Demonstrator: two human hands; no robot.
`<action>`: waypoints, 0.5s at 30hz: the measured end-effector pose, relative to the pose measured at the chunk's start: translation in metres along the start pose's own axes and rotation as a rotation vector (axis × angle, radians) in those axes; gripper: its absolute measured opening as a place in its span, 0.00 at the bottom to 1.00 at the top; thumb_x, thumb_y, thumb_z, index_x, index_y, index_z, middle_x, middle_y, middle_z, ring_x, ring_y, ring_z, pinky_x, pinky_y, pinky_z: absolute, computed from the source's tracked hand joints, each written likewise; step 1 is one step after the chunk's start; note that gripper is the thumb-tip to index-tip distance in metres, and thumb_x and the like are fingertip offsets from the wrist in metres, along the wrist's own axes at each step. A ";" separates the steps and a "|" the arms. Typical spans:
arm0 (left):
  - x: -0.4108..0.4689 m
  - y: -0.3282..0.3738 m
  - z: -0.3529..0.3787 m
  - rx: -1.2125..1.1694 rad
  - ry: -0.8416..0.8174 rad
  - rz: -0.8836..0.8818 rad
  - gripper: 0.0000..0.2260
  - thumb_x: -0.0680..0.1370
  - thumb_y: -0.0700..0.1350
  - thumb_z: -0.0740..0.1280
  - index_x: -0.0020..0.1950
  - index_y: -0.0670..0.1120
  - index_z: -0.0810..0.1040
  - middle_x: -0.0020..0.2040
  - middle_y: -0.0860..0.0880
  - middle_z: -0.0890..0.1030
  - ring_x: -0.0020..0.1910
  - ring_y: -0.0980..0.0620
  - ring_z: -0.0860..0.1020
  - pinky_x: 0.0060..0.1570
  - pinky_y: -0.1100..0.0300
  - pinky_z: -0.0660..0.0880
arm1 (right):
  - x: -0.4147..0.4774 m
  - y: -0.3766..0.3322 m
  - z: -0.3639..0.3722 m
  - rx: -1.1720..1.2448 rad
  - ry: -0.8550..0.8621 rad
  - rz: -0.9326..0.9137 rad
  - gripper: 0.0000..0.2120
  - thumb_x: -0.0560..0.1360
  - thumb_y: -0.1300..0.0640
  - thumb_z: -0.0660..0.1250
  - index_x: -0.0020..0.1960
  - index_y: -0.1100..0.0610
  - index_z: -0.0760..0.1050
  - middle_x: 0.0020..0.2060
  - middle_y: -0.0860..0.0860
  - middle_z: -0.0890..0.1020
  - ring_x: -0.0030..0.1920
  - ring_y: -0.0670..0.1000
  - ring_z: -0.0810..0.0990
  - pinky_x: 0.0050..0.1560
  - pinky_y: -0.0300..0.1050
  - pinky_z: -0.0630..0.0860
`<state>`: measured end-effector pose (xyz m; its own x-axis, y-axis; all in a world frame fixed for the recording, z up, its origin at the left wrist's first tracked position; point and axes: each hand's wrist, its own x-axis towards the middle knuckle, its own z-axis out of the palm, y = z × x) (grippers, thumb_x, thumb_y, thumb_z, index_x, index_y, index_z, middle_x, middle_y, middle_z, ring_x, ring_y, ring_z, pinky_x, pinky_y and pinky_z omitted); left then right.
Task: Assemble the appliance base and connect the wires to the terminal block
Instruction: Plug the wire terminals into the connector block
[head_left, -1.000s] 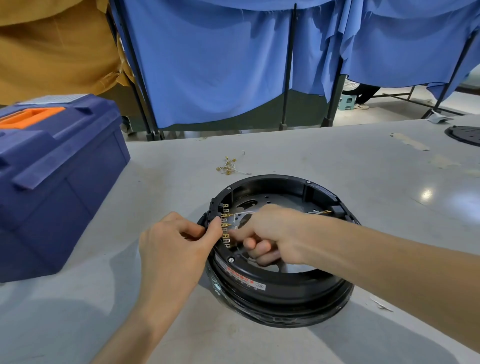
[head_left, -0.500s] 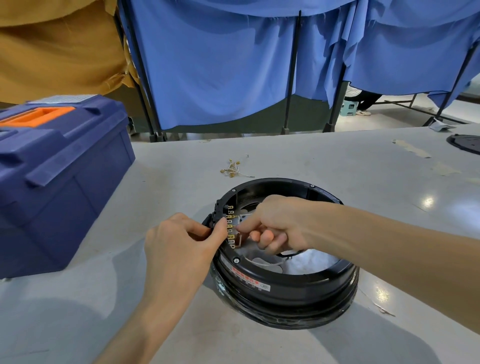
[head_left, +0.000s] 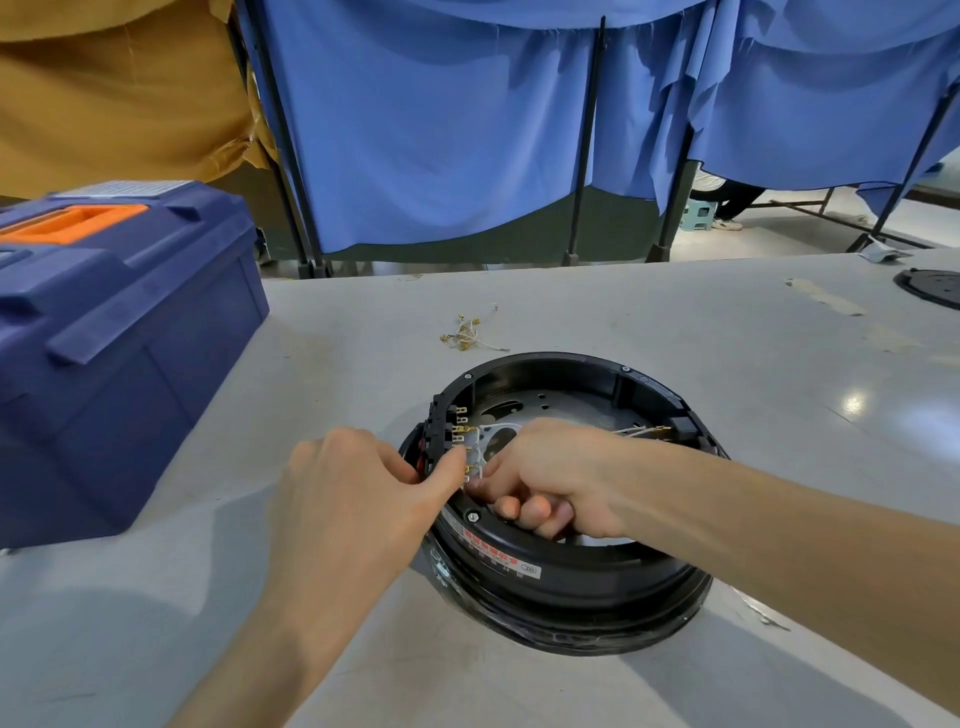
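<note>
- The appliance base (head_left: 561, 577), a black ring, lies flat on the grey table (head_left: 649, 322), near its front edge.
- A red-and-white label (head_left: 496, 555) is stuck on the ring's near inner wall. Its print and a small round logo are too small to read.
- No writing can be read on the blue toolbox (head_left: 119, 358) with the orange handle, which stands at the left, well apart from the base.
- The terminal block (head_left: 441, 428) sits on the base's left rim, with 1 column of brass tabs facing inward.
- The left hand (head_left: 353, 499) grips the block from outside: fingers curled round its outer side, thumb pressed against the tab side.
- The right hand (head_left: 550, 478) reaches inside the ring, all fingers curled. Thumb and index finger pinch a thin white wire (head_left: 481, 462) at the lowest tabs; the wire's end is hidden by the fingertips.
- More wires (head_left: 641, 430) with brass ends lie inside the ring at its right wall.
- A small bundle of loose connectors (head_left: 467, 332) lies on the table just behind the base.
- 1 black disc (head_left: 932, 286) lies at the table's far right edge.
</note>
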<state>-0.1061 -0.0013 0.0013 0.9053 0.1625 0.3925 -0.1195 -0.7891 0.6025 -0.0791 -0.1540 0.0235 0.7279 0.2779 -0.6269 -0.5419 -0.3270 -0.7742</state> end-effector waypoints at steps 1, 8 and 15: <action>0.000 0.000 0.000 -0.012 -0.002 0.006 0.23 0.66 0.63 0.72 0.26 0.43 0.79 0.25 0.43 0.77 0.29 0.45 0.76 0.27 0.54 0.73 | 0.000 0.000 0.000 -0.025 0.004 -0.008 0.15 0.81 0.68 0.53 0.39 0.57 0.69 0.16 0.48 0.69 0.13 0.41 0.61 0.12 0.31 0.55; 0.000 -0.002 0.003 -0.128 0.015 -0.005 0.18 0.66 0.58 0.73 0.24 0.48 0.76 0.22 0.53 0.74 0.28 0.53 0.75 0.30 0.60 0.70 | -0.003 0.000 -0.006 -0.094 0.001 -0.048 0.13 0.80 0.69 0.55 0.39 0.60 0.71 0.17 0.49 0.69 0.13 0.43 0.61 0.13 0.31 0.55; 0.001 -0.003 0.005 -0.137 0.027 0.016 0.18 0.66 0.56 0.74 0.23 0.47 0.76 0.21 0.52 0.74 0.27 0.54 0.74 0.30 0.60 0.70 | -0.003 -0.001 -0.013 -0.047 -0.069 -0.034 0.11 0.80 0.67 0.58 0.40 0.61 0.71 0.18 0.49 0.68 0.15 0.42 0.59 0.14 0.31 0.55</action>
<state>-0.1030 -0.0018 -0.0037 0.8915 0.1682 0.4205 -0.1901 -0.7037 0.6846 -0.0750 -0.1661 0.0272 0.7139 0.3508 -0.6060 -0.4956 -0.3582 -0.7912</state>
